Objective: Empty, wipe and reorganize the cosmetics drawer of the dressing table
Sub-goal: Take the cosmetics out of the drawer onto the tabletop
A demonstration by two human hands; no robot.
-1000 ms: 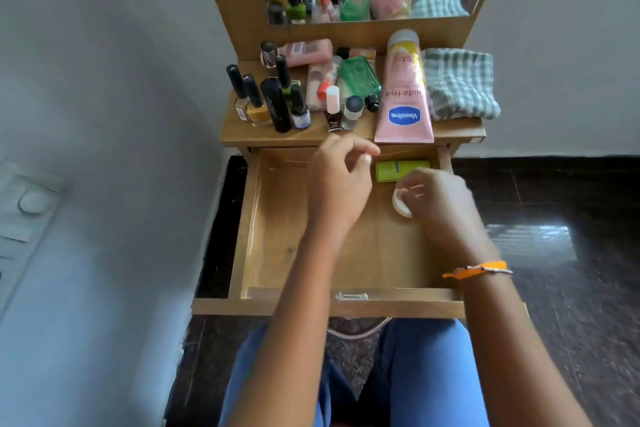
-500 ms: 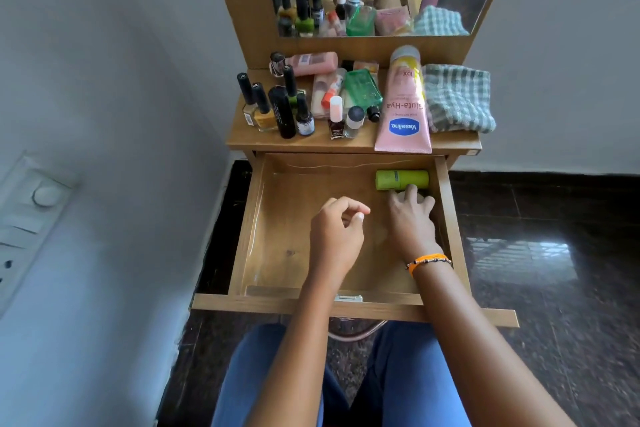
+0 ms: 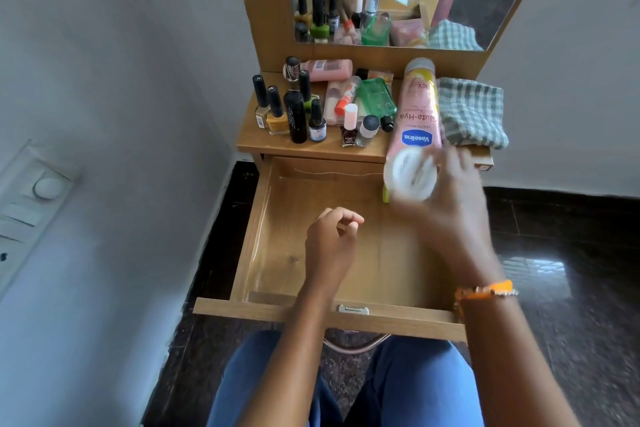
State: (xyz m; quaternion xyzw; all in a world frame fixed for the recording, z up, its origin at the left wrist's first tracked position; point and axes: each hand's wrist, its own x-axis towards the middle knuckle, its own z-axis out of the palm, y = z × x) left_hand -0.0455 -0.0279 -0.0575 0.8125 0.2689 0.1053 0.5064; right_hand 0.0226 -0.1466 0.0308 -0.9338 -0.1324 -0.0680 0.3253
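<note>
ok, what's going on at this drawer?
A person is emptying the open drawer. Their right hand grips a white round container, motion-blurred, raised by the tabletop edge. The left hand hovers loosely curled over the drawer, holding nothing. On top sit nail polish bottles, a Vaseline tube and a checked cloth.

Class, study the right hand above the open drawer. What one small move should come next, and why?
Probably set the white round container, gripped by the right hand, onto the tabletop with the other cosmetics. The drawer looks nearly emptied: only a sliver of a green item shows behind that hand.
</note>
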